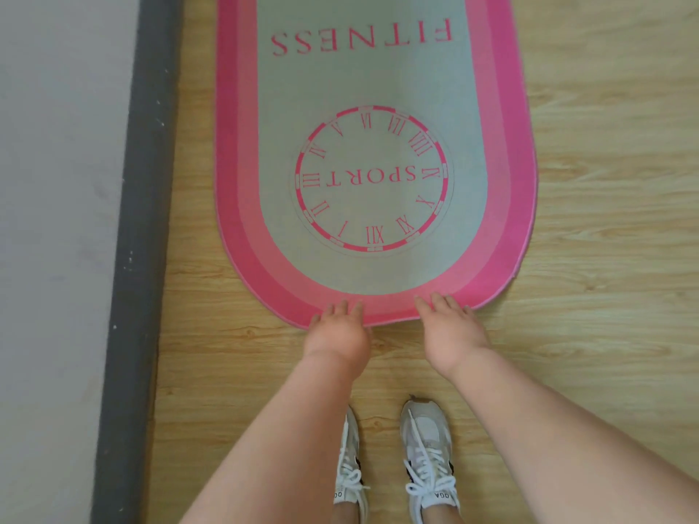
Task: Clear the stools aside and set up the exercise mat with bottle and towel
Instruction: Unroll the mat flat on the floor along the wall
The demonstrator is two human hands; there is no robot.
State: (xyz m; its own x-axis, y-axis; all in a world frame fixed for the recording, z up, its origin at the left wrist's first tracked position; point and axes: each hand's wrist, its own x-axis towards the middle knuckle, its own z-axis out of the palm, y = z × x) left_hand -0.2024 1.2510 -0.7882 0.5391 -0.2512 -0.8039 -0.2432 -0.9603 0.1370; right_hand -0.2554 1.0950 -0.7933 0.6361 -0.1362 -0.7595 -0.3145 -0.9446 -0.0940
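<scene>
The exercise mat (pixel 378 81), a grey oval rug with a two-tone pink border, lies flat on the light wood-grain floor (pixel 590 221). It fills the upper middle of the frame and runs out past the top edge. Its rounded near end sits at the centre, directly under your fingertips. The pink words FITNESS and SPORT read upside down from where you stand.

Your left hand (pixel 338 329), at lower centre-left, rests on the pink border at the mat's near edge with its fingers stretched forward and flat. Your right hand (pixel 452 327), just to its right, lies the same way. The two hands are apart, side by side, and neither curls round anything. You cannot tell whether either thumb tucks under the edge.

Below the hands, your white-and-grey lace-up sneakers (pixel 429 455) stand on the floor, apart from the mat. A dark grey skirting strip (pixel 143 221) and a pale grey wall (pixel 56 183) run down the left side.
</scene>
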